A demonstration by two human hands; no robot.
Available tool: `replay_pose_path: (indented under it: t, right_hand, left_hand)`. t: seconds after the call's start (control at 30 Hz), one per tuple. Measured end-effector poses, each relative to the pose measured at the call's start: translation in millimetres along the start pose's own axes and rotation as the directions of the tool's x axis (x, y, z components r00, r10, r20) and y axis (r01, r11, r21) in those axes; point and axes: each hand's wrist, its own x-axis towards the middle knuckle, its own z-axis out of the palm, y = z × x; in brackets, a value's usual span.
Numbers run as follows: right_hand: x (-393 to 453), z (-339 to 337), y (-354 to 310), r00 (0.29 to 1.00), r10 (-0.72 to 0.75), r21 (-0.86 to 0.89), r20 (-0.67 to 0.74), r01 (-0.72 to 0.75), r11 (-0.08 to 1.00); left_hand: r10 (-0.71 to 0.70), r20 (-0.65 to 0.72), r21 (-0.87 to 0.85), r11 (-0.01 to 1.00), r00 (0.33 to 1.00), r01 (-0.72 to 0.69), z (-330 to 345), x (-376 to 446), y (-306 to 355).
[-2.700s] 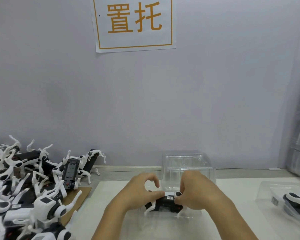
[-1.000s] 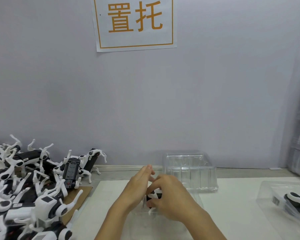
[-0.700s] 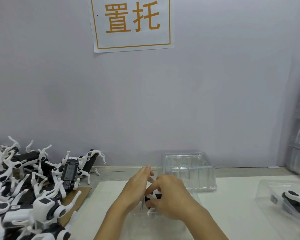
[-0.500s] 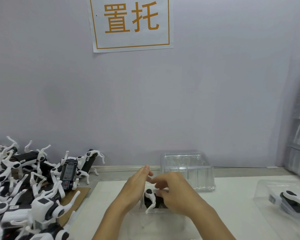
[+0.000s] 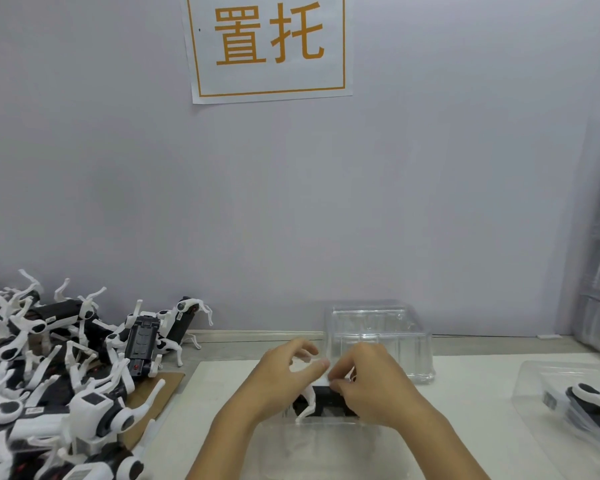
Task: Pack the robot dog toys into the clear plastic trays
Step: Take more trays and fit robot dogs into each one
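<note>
A black-and-white robot dog toy (image 5: 321, 403) lies across a clear plastic tray (image 5: 326, 448) on the white table in front of me. My left hand (image 5: 281, 379) holds the toy's left end with curled fingers, and a white leg sticks out just under it. My right hand (image 5: 374, 389) grips the toy's black body from the right and covers that end. The fingertips of both hands nearly meet above the toy. How deep the toy sits in the tray is hidden by my hands.
A big pile of loose robot dog toys (image 5: 66, 375) fills the left, partly on brown cardboard (image 5: 156, 386). A stack of clear trays (image 5: 378, 341) stands behind my hands. At the right edge sits another clear tray (image 5: 541, 379) holding a packed toy (image 5: 593, 407).
My left fingers have gone from straight to curled on the toy. My right hand has shifted a little right, and more of the toy's black body shows, lying lengthwise over the tray.
</note>
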Motion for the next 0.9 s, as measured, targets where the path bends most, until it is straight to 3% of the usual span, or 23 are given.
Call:
replay_pose_path:
  t: [0.07, 0.13, 0.27, 0.33, 0.5, 0.67, 0.8, 0.9]
  right_hand:
    - [1.4, -6.2, 3.3, 0.997, 0.022, 0.158, -0.08, -0.009, 0.987]
    - [3.4, -15.5, 8.7, 0.973, 0.07, 0.305, -0.22, 0.0, 0.952]
    - [4.7, -30.8, 21.9, 0.908, 0.176, 0.442, -0.382, 0.013, 0.897]
    - [4.7, -31.8, 26.8, 0.894, 0.214, 0.465, -0.393, -0.007, 0.885]
    - [5.3, -24.6, 30.2, 0.883, 0.223, 0.476, -0.412, 0.0, 0.88]
    - [6.1, -28.3, 34.6, 0.818, 0.272, 0.53, -0.507, 0.047, 0.847]
    - [5.0, -36.0, 35.8, 0.738, 0.412, 0.717, -0.534, 0.138, 0.683]
    - [5.3, -37.6, 33.8, 0.859, 0.381, 0.863, -0.343, 0.128, 0.489]
  left_hand:
    - [0.088, -0.033, 0.198, 0.977, 0.996, -0.08, -1.7, -1.8, 8.2]
    - [0.128, 0.019, 0.249, 0.96, 0.992, -0.128, -6.0, -4.4, 20.7]
    - [-0.07, 0.322, 0.353, 0.934, 0.944, -0.051, -14.2, -9.7, 32.8]
    - [-0.118, 0.374, 0.424, 0.904, 0.92, -0.056, -15.0, -12.7, 36.3]
    - [-0.12, 0.339, 0.458, 0.887, 0.933, -0.053, -14.0, -16.3, 44.0]
    - [-0.083, 0.317, 0.41, 0.91, 0.945, -0.057, -24.4, -17.2, 55.5]
    - [0.066, 0.22, 0.376, 0.915, 0.973, -0.147, -35.9, -18.9, 66.3]
    - [0.26, 0.036, 0.491, 0.836, 0.965, -0.244, -32.7, -15.9, 67.4]
